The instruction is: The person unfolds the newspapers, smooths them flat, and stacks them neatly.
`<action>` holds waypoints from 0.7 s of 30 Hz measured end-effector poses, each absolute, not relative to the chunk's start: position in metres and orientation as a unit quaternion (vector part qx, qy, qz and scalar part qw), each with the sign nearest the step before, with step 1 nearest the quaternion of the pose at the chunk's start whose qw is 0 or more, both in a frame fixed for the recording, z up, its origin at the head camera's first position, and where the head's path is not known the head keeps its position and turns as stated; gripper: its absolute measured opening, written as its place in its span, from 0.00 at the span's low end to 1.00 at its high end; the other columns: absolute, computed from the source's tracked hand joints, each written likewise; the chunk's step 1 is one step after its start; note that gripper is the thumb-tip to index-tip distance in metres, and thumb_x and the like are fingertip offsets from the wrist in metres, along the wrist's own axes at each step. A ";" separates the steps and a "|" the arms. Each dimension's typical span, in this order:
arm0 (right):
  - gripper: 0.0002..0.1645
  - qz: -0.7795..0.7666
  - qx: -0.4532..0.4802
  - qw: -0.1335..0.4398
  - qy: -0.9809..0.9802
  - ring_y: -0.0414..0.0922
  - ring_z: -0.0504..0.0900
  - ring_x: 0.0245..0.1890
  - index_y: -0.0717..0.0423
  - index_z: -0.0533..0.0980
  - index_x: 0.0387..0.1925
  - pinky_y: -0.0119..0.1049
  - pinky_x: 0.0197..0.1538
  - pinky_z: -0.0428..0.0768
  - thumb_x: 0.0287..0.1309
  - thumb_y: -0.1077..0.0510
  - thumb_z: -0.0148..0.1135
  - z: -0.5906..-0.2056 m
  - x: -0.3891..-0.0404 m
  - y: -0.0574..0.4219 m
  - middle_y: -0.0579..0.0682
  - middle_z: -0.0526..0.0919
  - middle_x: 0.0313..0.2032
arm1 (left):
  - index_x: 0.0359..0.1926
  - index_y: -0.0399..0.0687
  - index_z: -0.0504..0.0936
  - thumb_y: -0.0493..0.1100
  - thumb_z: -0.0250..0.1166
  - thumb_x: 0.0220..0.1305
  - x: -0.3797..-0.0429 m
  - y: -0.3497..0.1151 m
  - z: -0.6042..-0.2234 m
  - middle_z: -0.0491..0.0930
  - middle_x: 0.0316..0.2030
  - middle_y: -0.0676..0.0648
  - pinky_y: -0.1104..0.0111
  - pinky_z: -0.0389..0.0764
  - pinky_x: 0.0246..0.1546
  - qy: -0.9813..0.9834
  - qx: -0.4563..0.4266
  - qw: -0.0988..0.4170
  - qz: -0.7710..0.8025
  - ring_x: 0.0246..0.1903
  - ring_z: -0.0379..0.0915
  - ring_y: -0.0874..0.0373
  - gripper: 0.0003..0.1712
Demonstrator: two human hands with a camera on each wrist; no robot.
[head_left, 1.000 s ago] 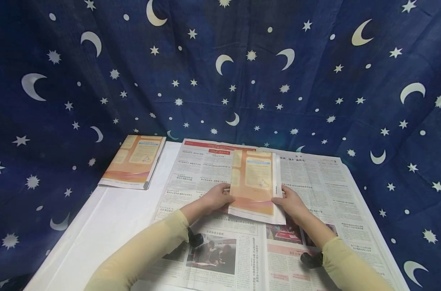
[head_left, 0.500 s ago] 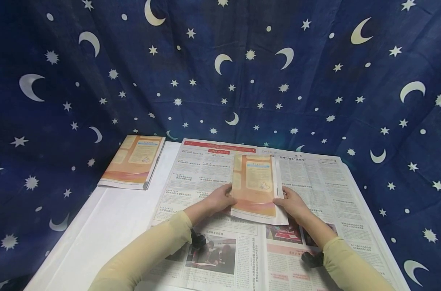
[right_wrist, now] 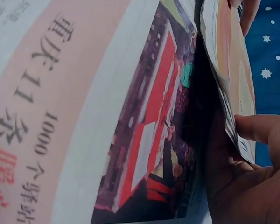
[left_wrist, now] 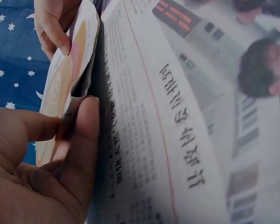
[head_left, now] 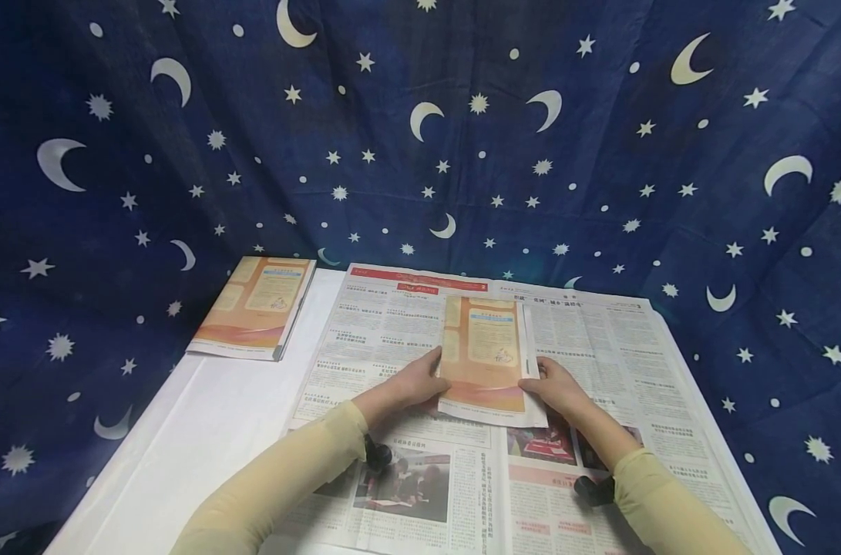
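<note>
My left hand (head_left: 418, 379) and right hand (head_left: 559, 388) pinch opposite side edges of the folded orange-printed paper (head_left: 484, 356) between them, probably for even support above the spread newspaper (head_left: 617, 370).

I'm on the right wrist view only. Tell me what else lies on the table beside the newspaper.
Observer: Another orange booklet lies on the white table, to the left of the newspaper.
Operator: Describe the face of the held booklet; I only get it at a slant.
Observer: It has a pale panel with a blue strip across it, toward the far end.
Operator: Now tell me what is printed on the newspaper nearer the person than the left hand.
Observer: A photo of people, on the newspaper's left half.
</note>
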State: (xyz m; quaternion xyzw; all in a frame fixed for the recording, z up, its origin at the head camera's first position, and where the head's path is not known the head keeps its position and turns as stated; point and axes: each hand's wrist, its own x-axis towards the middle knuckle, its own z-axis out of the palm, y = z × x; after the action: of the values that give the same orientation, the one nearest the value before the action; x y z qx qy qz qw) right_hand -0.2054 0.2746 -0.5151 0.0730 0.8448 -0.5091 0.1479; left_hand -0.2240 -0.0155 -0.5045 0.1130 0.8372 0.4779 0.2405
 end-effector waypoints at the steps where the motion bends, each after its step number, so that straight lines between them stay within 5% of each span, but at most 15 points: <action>1: 0.42 -0.506 0.072 0.148 0.847 0.51 0.89 0.38 0.68 0.58 0.73 0.39 0.37 0.86 0.65 0.58 0.65 -0.515 -0.205 0.274 0.61 0.86 0.45 | 0.82 0.49 0.49 0.43 0.64 0.67 -0.224 -0.016 -0.504 0.85 0.41 0.45 0.56 0.86 0.47 0.841 0.117 0.241 0.470 0.32 0.86 0.54 0.49; 5: 0.42 -0.500 0.068 0.147 0.851 0.51 0.89 0.38 0.68 0.58 0.73 0.39 0.37 0.86 0.65 0.57 0.66 -0.516 -0.206 0.274 0.61 0.86 0.45 | 0.82 0.44 0.49 0.47 0.66 0.67 -0.223 -0.019 -0.500 0.84 0.47 0.41 0.56 0.82 0.53 0.882 0.147 0.222 0.390 0.39 0.85 0.51 0.50; 9: 0.42 -0.497 0.073 0.143 0.853 0.52 0.89 0.37 0.68 0.58 0.72 0.40 0.37 0.87 0.64 0.57 0.66 -0.518 -0.206 0.275 0.61 0.86 0.45 | 0.81 0.43 0.52 0.52 0.69 0.65 -0.223 -0.022 -0.493 0.76 0.64 0.38 0.54 0.75 0.63 0.922 0.186 0.187 0.283 0.59 0.77 0.46 0.52; 15: 0.44 -0.494 0.078 0.136 0.855 0.51 0.89 0.37 0.67 0.58 0.73 0.40 0.37 0.86 0.64 0.57 0.67 -0.519 -0.204 0.276 0.60 0.86 0.46 | 0.79 0.47 0.59 0.55 0.72 0.62 -0.223 -0.024 -0.487 0.74 0.63 0.42 0.58 0.76 0.61 0.935 0.259 0.129 0.203 0.58 0.74 0.49 0.51; 21: 0.42 -0.495 0.088 0.138 0.854 0.51 0.89 0.38 0.65 0.56 0.76 0.41 0.38 0.87 0.69 0.55 0.61 -0.518 -0.203 0.277 0.61 0.86 0.47 | 0.79 0.48 0.60 0.60 0.66 0.67 -0.225 -0.028 -0.495 0.52 0.79 0.41 0.55 0.52 0.76 0.920 0.345 0.123 0.137 0.78 0.45 0.42 0.47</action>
State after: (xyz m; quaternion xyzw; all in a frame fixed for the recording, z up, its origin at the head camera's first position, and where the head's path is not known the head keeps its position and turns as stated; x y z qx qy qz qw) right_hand -0.2026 0.2769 -0.5182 0.0876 0.8536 -0.4945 0.1380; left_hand -0.2249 -0.0275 -0.4947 0.3454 0.9201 0.1374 0.1231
